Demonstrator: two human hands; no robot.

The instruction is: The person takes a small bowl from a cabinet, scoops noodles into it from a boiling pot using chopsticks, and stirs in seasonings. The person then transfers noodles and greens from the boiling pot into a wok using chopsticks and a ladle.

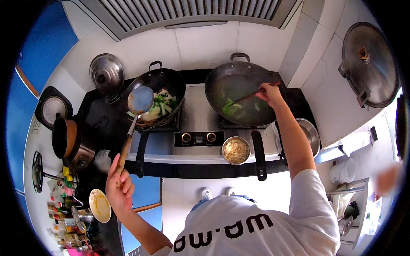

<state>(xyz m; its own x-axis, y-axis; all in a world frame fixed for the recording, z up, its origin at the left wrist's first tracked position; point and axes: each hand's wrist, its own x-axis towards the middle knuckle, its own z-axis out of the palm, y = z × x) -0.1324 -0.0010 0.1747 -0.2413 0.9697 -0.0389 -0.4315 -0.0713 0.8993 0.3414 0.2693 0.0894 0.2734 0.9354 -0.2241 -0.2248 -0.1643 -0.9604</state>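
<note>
My left hand (119, 190) is closed round the wooden handle of a metal ladle (141, 100). The ladle's round bowl hangs over the left wok (173, 80), which holds leafy greens and pale stalks (160, 106). My right hand (270, 94) grips dark chopsticks (250, 96) that slant down into the right wok (224, 81). Bright green leaves (232, 109) lie near the chopstick tips in that wok, in what looks like steaming liquid. A small metal bowl of pale noodle-like strips (236, 152) stands on the counter between the two wok handles.
Lids lean at the back left (106, 72) and hang on the right wall (369, 64). A steel basin (308, 135) sits beside my right arm. On the left stand a brown-sided pot (64, 136), a stained plate (100, 205) and several seasoning bottles. The range hood (192, 10) is overhead.
</note>
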